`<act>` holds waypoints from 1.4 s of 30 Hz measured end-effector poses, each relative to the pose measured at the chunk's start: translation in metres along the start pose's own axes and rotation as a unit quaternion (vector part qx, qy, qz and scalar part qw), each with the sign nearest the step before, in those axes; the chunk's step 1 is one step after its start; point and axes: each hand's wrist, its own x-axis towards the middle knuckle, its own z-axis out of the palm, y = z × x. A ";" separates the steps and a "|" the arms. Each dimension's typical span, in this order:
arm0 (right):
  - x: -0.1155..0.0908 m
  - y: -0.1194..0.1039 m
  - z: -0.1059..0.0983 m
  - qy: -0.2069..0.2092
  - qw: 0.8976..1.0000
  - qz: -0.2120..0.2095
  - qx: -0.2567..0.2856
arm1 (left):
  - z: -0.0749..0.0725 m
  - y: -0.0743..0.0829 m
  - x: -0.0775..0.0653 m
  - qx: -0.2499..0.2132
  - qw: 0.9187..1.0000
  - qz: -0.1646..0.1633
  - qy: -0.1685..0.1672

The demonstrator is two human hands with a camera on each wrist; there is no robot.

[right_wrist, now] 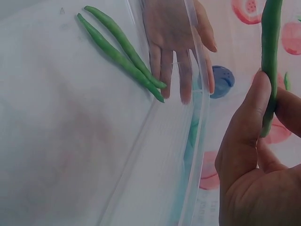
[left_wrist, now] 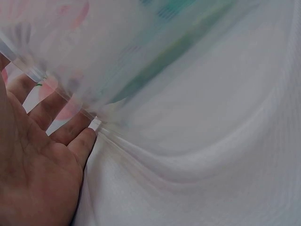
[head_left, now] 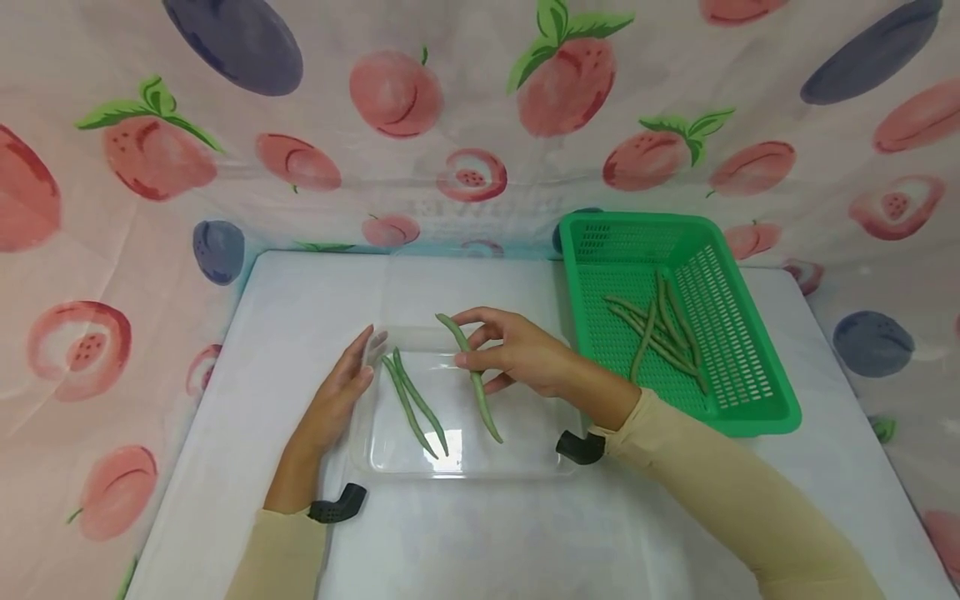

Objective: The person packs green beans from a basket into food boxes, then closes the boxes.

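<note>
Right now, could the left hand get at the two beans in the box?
Probably yes: the left hand is close to the two beans; the box wall stands between, but the open top seems to leave a way over.

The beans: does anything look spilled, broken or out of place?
Nothing stands out: two beans lie in the clear container, the right hand holds a third bean over it, and the other beans lie in the green basket. None looks spilled or broken.
</note>
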 end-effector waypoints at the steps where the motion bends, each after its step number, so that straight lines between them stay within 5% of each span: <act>1: 0.000 0.000 0.000 0.000 1.000 0.001 0.001 | 0.000 0.000 0.000 -0.001 1.000 0.001 0.000; 42: 0.005 -0.003 0.007 -0.017 1.000 0.012 -0.009 | -0.001 -0.001 0.001 0.013 1.000 -0.003 0.004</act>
